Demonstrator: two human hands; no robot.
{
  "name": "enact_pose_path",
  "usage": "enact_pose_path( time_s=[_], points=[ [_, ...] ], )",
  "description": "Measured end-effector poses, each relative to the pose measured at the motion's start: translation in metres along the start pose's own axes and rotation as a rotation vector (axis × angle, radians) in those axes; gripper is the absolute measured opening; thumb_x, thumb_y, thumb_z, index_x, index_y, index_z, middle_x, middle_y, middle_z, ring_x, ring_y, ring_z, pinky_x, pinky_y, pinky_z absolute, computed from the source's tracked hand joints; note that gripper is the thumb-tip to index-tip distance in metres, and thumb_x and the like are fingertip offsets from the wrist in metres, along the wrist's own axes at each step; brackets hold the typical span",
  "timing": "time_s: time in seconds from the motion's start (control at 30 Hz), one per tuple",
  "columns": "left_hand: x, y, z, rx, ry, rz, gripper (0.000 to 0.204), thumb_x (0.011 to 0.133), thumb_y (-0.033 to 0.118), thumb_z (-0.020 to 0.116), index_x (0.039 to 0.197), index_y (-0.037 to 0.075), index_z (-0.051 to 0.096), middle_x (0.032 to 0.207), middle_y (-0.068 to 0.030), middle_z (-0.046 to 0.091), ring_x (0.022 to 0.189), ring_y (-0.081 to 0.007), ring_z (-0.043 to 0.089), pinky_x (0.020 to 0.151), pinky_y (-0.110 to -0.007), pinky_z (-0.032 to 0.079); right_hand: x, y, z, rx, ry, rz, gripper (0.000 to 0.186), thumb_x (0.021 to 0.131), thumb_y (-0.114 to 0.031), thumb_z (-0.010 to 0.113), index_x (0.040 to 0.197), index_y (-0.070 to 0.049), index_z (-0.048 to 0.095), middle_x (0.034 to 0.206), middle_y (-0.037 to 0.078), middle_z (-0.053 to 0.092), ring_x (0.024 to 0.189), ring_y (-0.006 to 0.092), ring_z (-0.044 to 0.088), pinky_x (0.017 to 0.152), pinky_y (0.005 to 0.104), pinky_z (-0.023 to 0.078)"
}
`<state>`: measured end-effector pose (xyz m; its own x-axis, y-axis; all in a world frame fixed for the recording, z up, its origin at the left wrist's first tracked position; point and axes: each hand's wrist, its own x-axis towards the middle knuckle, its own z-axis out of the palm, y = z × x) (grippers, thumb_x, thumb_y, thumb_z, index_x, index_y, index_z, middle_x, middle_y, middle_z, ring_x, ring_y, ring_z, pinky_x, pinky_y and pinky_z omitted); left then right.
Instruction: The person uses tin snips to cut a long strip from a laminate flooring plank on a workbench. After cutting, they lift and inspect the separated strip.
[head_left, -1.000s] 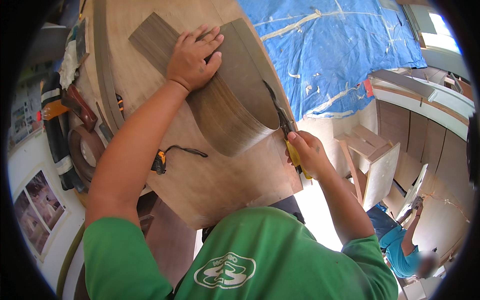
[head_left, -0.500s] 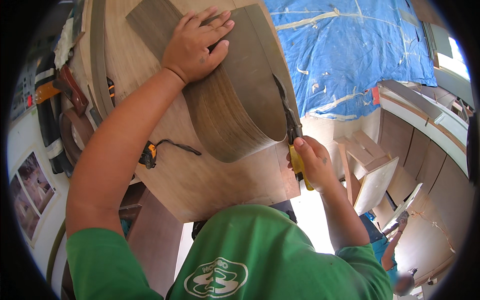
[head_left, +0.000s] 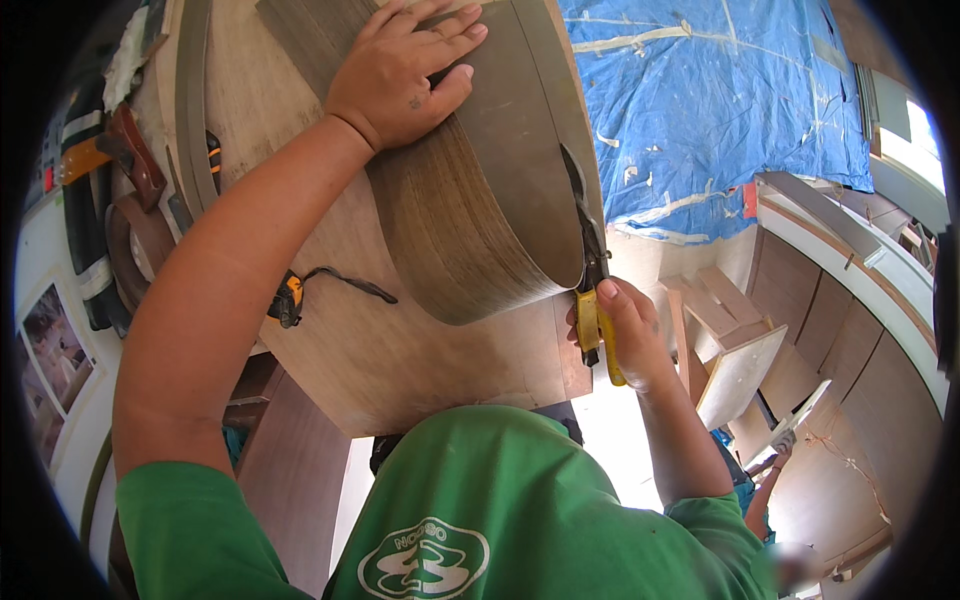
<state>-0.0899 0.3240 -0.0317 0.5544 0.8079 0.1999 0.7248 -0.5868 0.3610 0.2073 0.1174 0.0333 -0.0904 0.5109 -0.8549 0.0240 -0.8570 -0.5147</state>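
A brown wood-grain sheet [head_left: 445, 245], thin and flexible, lies curled over on itself on the plywood board [head_left: 430, 365]. My left hand [head_left: 402, 85] rests on its upper part, fingers spread and palm down. In my right hand [head_left: 637, 335] is a pair of tin snips [head_left: 593, 262] with yellow handles, gripped at the sheet's right side. The blades point away from me and lie along the right edge strip, beside a thin line running up the sheet. Their handles are spread a little apart. My right fingertips are partly hidden behind the handles.
A yellow-black tape measure [head_left: 288, 300] with a dark strap lies left of the sheet. Past it are a brown-handled tool [head_left: 140, 165] and a long curved strip [head_left: 195, 100]. A blue tarp [head_left: 710, 120] covers the far right. A wooden frame [head_left: 735, 345] and another person [head_left: 762, 495] are lower right.
The snips' handles have spread and the blades have parted slightly. My left hand and the sheet sit slightly higher and further right in the picture, as the view has shifted.
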Motion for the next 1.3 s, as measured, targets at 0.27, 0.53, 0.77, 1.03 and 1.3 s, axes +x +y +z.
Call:
enact_pose_path(
  time_s=[0.27,0.53,0.77,1.03,1.3],
  points=[
    [0.001,0.001,0.000,-0.003,0.039,-0.005,0.045,0.089,0.025,0.063,0.125,0.001,0.072,0.140,-0.0163,0.067,0.138,-0.0349,0.054,0.120,-0.052,0.033,0.000,0.002,0.000,-0.016,0.012,-0.017,0.054,0.104,-0.051,0.057,0.104,0.003,0.062,0.086,0.013,0.067,0.073,0.0181,0.066,0.067,0.0303,0.052],
    [0.003,0.001,-0.001,-0.014,0.037,0.008,0.044,0.088,0.024,0.063,0.124,0.000,0.072,0.139,-0.0170,0.067,0.137,-0.0351,0.054,0.119,-0.052,0.033,0.001,0.002,0.000,-0.044,0.007,-0.022,0.055,0.105,-0.051,0.055,0.103,0.004,0.062,0.084,0.012,0.066,0.072,0.0180,0.065,0.067,0.0307,0.052],
    [0.002,0.002,-0.001,-0.017,0.028,-0.008,0.044,0.088,0.025,0.064,0.125,0.001,0.073,0.139,-0.0171,0.067,0.138,-0.0350,0.053,0.120,-0.053,0.033,0.000,-0.002,0.001,-0.111,0.030,-0.022,0.055,0.105,-0.050,0.053,0.102,0.004,0.062,0.082,0.012,0.066,0.070,0.0184,0.065,0.065,0.0312,0.052],
    [-0.006,-0.012,0.014,0.120,0.044,0.036,0.042,0.095,0.024,0.063,0.136,0.015,0.070,0.147,-0.0001,0.064,0.146,-0.0234,0.047,0.125,-0.049,0.028,-0.001,-0.001,0.001,-0.109,0.030,-0.024,0.052,0.106,-0.046,0.053,0.102,0.005,0.063,0.082,0.012,0.065,0.069,0.0179,0.064,0.063,0.0306,0.052],
    [-0.006,-0.011,0.013,0.109,0.045,0.036,0.042,0.095,0.024,0.063,0.136,0.015,0.070,0.146,-0.0006,0.065,0.147,-0.0240,0.047,0.124,-0.049,0.029,0.001,0.003,0.000,-0.104,0.052,-0.028,0.047,0.106,-0.041,0.055,0.103,0.005,0.063,0.082,0.012,0.066,0.069,0.0177,0.064,0.064,0.0307,0.052]
  ],
)
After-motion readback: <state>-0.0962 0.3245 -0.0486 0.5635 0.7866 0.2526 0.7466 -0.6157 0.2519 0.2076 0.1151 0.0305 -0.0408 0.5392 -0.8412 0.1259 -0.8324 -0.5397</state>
